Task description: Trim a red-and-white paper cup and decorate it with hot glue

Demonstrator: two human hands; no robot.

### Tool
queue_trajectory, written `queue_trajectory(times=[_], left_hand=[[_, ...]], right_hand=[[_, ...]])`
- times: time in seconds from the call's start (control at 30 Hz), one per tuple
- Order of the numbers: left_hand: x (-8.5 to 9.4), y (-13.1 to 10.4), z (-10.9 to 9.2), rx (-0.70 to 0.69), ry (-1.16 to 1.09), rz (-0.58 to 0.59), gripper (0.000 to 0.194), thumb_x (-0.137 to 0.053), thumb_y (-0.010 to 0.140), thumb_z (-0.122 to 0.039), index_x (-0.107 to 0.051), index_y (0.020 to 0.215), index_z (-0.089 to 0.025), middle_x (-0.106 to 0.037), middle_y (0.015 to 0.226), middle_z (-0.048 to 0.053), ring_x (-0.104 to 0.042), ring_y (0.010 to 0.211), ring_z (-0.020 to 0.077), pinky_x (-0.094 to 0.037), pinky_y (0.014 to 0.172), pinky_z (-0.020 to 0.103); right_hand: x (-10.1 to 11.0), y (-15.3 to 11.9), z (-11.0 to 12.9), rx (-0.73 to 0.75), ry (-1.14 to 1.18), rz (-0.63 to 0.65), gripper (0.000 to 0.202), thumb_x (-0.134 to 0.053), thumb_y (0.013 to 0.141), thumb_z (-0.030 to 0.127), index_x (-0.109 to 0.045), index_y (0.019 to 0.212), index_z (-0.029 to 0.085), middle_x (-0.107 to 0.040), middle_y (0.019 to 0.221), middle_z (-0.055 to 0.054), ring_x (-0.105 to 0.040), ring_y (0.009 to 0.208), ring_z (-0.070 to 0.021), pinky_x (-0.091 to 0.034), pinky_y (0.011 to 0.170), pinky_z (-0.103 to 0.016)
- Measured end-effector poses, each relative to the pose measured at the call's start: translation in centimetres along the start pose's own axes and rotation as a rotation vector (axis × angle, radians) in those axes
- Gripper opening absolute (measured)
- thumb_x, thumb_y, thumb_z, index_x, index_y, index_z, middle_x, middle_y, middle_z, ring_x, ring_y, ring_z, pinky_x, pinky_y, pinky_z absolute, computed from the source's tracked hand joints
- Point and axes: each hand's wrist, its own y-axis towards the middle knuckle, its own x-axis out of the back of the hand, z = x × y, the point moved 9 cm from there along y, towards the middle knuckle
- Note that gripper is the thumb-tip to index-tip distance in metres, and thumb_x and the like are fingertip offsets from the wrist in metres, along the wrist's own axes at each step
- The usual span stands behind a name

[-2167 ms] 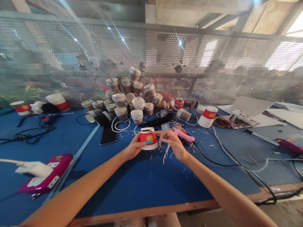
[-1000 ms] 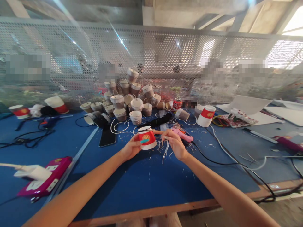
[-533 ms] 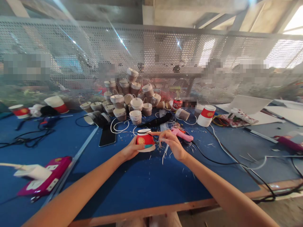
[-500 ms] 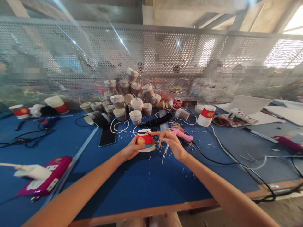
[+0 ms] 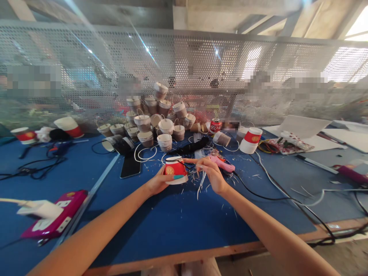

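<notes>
A red and white paper cup [image 5: 179, 170] with a gold emblem is tilted, its narrow end up, above the blue table. My left hand [image 5: 157, 181] is closed around its left side, the thumb across the red band. Black cord [image 5: 188, 166] runs along the cup's narrow end and trails toward my right hand [image 5: 211, 174]. That hand's index finger reaches to the cup's upper right edge, and its other fingers are curled at the cord. Just behind my right hand lies a pink glue gun [image 5: 225, 165], partly covered by it.
Several small pots [image 5: 166, 126] with handles are piled at the back. A phone [image 5: 130, 165], a soda can [image 5: 215, 125] and another red-banded cup [image 5: 251, 140] stand or lie nearby. A purple power strip [image 5: 61, 214] is at left. White scraps and cables cross the table [image 5: 161, 226].
The cup has turned and tipped slightly in my left hand. My right index finger has shifted a little up along its edge; the rest stays put.
</notes>
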Motion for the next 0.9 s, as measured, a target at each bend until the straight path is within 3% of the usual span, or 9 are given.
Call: queue_trajectory(times=[0.13, 0.2, 0.27, 0.33, 0.43, 0.5, 0.57, 0.77, 0.9], left_hand=[[0.4, 0.2, -0.1, -0.012, -0.024, -0.026, 0.056, -0.077, 0.057, -0.018, -0.062, 0.110, -0.014, -0.072, 0.102, 0.012, -0.066, 0.095, 0.0293, -0.045, 0.093, 0.043], [0.7, 0.3, -0.4, -0.045, -0.032, -0.074, 0.053, -0.077, 0.057, -0.017, -0.063, 0.108, -0.014, -0.072, 0.102, 0.012, -0.066, 0.097, 0.0295, -0.043, 0.096, 0.045], [1.0, 0.3, -0.9, -0.082, -0.035, -0.131, 0.048, -0.075, 0.058, -0.014, -0.064, 0.104, -0.014, -0.072, 0.100, 0.010, -0.066, 0.097, 0.0287, -0.041, 0.098, 0.046], [0.9, 0.3, -1.1, -0.094, -0.039, -0.159, 0.045, -0.074, 0.059, -0.013, -0.064, 0.102, -0.015, -0.073, 0.099, 0.009, -0.066, 0.096, 0.0274, -0.042, 0.097, 0.044], [0.4, 0.4, -1.1, -0.070, -0.050, -0.142, 0.043, -0.072, 0.059, -0.013, -0.065, 0.101, -0.014, -0.074, 0.096, 0.008, -0.068, 0.091, 0.0248, -0.047, 0.088, 0.037], [0.2, 0.4, -1.0, -0.058, -0.066, -0.122, 0.041, -0.072, 0.059, -0.013, -0.066, 0.099, -0.015, -0.074, 0.093, 0.007, -0.068, 0.085, 0.0227, -0.049, 0.082, 0.034], [0.2, 0.4, -0.8, -0.054, -0.084, -0.104, 0.040, -0.072, 0.058, -0.014, -0.066, 0.098, -0.015, -0.074, 0.090, 0.006, -0.069, 0.082, 0.0219, -0.049, 0.080, 0.033], [1.0, 0.4, -0.4, -0.054, -0.068, -0.124, 0.041, -0.074, 0.060, -0.015, -0.064, 0.099, -0.015, -0.073, 0.092, 0.007, -0.068, 0.084, 0.0225, -0.048, 0.082, 0.035], [1.4, 0.4, -0.2, -0.055, -0.059, -0.153, 0.042, -0.078, 0.057, -0.014, -0.064, 0.097, -0.016, -0.072, 0.090, 0.005, -0.067, 0.081, 0.0210, -0.048, 0.081, 0.034]], right_hand=[[1.3, 0.3, 0.6, 0.070, 0.011, -0.084, 0.029, -0.041, 0.080, 0.040, -0.045, 0.059, 0.022, -0.066, 0.081, -0.007, -0.055, 0.078, -0.0227, -0.039, 0.078, -0.038], [2.6, 0.4, 1.0, 0.074, -0.090, -0.176, 0.025, -0.036, 0.081, 0.038, -0.047, 0.065, 0.021, -0.063, 0.082, -0.008, -0.053, 0.074, -0.0214, -0.040, 0.074, -0.038], [4.4, 0.6, 1.3, 0.017, -0.381, -0.290, 0.020, -0.040, 0.078, 0.036, -0.051, 0.081, 0.020, -0.060, 0.092, -0.010, -0.052, 0.081, -0.0227, -0.040, 0.076, -0.039], [6.0, 0.6, 1.4, -0.102, -0.814, -0.356, 0.033, -0.052, 0.068, 0.032, -0.049, 0.097, 0.016, -0.053, 0.107, -0.014, -0.048, 0.097, -0.0287, -0.037, 0.083, -0.044], [8.0, 0.3, -0.6, -0.424, -1.242, -0.259, 0.054, -0.062, 0.060, 0.030, -0.046, 0.107, 0.011, -0.046, 0.116, -0.021, -0.044, 0.108, -0.0388, -0.035, 0.085, -0.049], [8.6, -0.2, -2.2, -0.604, -1.351, -0.131, 0.056, -0.065, 0.059, 0.029, -0.047, 0.108, 0.008, -0.049, 0.112, -0.023, -0.046, 0.108, -0.0408, -0.036, 0.084, -0.048], [8.6, -0.5, -2.9, -0.671, -1.406, -0.051, 0.054, -0.065, 0.063, 0.027, -0.048, 0.110, 0.007, -0.054, 0.107, -0.024, -0.049, 0.106, -0.0401, -0.037, 0.083, -0.046], [8.0, 0.0, -1.9, -0.552, -1.513, -0.082, 0.044, -0.057, 0.076, 0.023, -0.048, 0.116, 0.006, -0.061, 0.102, -0.024, -0.053, 0.102, -0.0372, -0.039, 0.077, -0.043], [8.2, 0.3, -1.1, -0.463, -1.524, -0.101, 0.032, -0.051, 0.085, 0.032, -0.056, 0.109, 0.012, -0.063, 0.095, -0.019, -0.053, 0.098, -0.0331, -0.040, 0.077, -0.043]])
